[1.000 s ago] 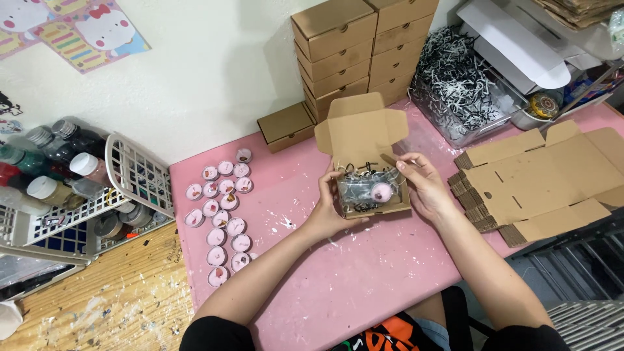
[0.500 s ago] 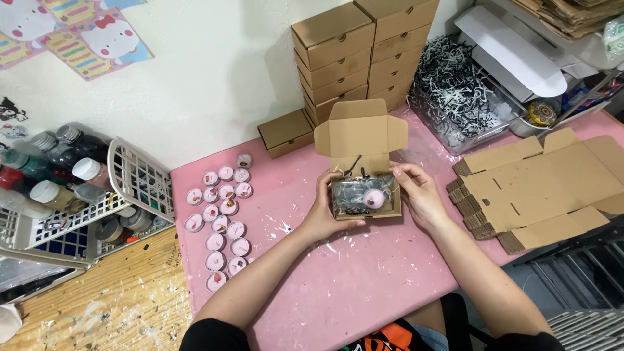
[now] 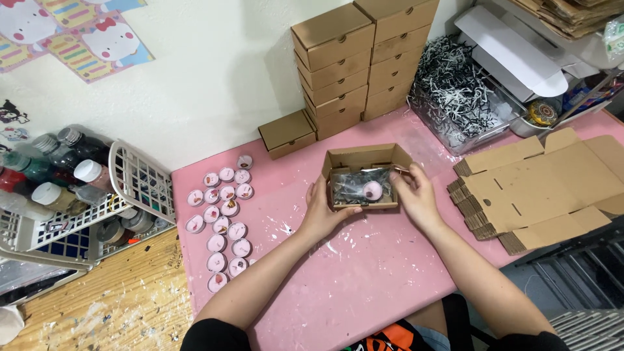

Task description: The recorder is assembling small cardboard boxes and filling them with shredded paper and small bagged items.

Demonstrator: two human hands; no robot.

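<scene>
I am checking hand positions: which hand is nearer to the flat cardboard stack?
Right. The right hand holds the open box on the side facing the flat cardboard stack; the left hand holds the far side.

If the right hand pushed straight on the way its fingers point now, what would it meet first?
The right hand already touches the small open cardboard box; its fingers point left, so it would press into the box's right wall, probably.

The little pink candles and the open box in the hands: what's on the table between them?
Nothing but bare pink table with white paint flecks lies between the pink candles and the open box, apart from the left hand holding the box's near side, in the head view.
</scene>
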